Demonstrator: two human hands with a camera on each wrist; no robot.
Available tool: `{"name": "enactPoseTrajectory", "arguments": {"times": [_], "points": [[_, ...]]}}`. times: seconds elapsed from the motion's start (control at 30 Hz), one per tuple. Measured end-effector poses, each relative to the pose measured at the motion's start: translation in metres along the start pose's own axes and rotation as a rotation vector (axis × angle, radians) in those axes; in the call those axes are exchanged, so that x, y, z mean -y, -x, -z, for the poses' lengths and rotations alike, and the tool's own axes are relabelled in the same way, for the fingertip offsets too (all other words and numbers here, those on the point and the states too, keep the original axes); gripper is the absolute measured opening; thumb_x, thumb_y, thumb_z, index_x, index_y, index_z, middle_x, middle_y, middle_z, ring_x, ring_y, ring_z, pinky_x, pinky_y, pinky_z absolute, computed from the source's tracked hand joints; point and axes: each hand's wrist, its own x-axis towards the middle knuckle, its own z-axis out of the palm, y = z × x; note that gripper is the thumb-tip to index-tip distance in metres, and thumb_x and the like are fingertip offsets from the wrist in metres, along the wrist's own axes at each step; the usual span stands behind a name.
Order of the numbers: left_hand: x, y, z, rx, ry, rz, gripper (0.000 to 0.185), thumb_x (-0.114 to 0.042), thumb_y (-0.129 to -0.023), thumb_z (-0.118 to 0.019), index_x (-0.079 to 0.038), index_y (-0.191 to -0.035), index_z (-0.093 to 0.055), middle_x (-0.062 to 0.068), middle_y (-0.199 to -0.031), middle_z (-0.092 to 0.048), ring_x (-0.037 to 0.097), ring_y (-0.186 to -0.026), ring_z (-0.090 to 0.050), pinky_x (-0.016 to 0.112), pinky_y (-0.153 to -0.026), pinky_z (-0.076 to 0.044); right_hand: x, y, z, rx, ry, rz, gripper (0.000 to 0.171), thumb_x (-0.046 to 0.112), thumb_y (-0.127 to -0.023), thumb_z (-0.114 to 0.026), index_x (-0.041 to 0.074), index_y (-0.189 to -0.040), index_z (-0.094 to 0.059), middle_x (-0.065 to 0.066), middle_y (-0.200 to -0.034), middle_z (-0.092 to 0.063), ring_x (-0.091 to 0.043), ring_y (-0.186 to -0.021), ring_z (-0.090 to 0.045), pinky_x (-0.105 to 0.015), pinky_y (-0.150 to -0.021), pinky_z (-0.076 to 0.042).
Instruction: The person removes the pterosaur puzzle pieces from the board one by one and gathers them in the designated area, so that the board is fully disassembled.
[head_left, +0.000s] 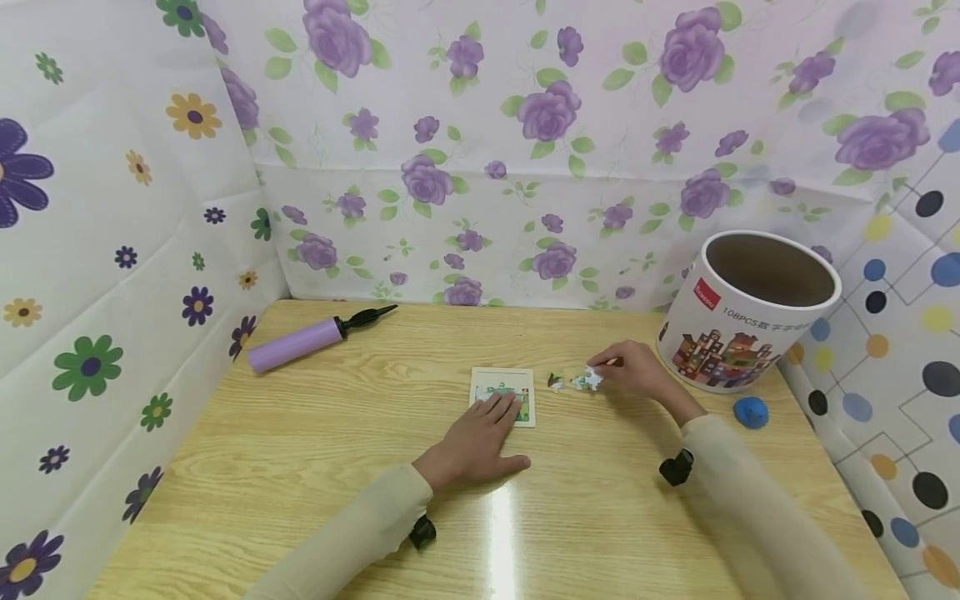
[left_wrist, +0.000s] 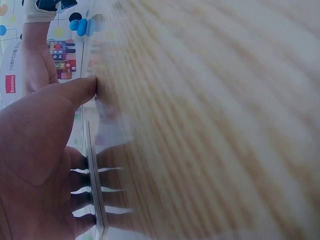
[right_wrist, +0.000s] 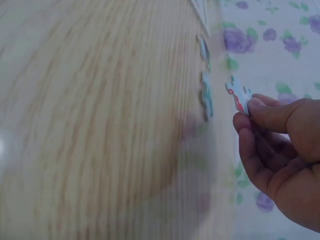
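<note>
Left hand lies flat on the wooden table, fingers straight and spread, fingertips pressing the near edge of the puzzle card; nothing gripped. Right hand, just right of the card, pinches one puzzle piece between thumb and forefinger, lifted slightly off the table. Loose puzzle pieces lie between the card and that hand. Open puzzle tub stands farther right of the card, blue lump below it. Purple hand pump lies well left of the card.
</note>
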Motion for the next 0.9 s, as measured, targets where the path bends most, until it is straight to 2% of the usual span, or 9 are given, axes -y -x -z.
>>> {"name": "enactPoseTrajectory", "arguments": {"times": [0.17,0.5,0.9], "points": [[0.0,0.0,-0.001,0.0,0.002,-0.001,0.092,-0.067,-0.101,-0.043,-0.006,-0.164,-0.015,0.012,-0.171,-0.012,0.03,-0.158,-0.012,0.048,-0.125,-0.019,-0.012,0.007,0.004,-0.009,0.025,-0.05,0.016,0.011,-0.097,-0.071,0.014,-0.107,-0.082,-0.008,-0.108,-0.077,-0.022,-0.094,-0.071,-0.044,-0.081,-0.058],[0.0,0.0,0.0,-0.007,0.009,-0.001,0.092,-0.066,-0.101,-0.044,-0.006,-0.164,-0.016,0.012,-0.171,-0.013,0.03,-0.158,-0.013,0.048,-0.125,-0.019,-0.028,0.013,0.006,0.007,0.031,-0.075,0.016,0.009,-0.096,-0.071,0.012,-0.107,-0.082,-0.011,-0.109,-0.077,-0.026,-0.098,-0.071,-0.046,-0.082,-0.058],[-0.001,0.001,0.001,0.002,0.007,0.002,0.091,-0.066,-0.101,-0.043,-0.007,-0.165,-0.014,0.012,-0.172,-0.012,0.029,-0.158,-0.011,0.048,-0.126,-0.018,-0.033,0.01,0.001,0.037,0.088,-0.108,0.016,0.013,-0.097,-0.071,0.013,-0.107,-0.083,-0.011,-0.111,-0.076,-0.028,-0.099,-0.069,-0.048,-0.084,-0.055]]}}
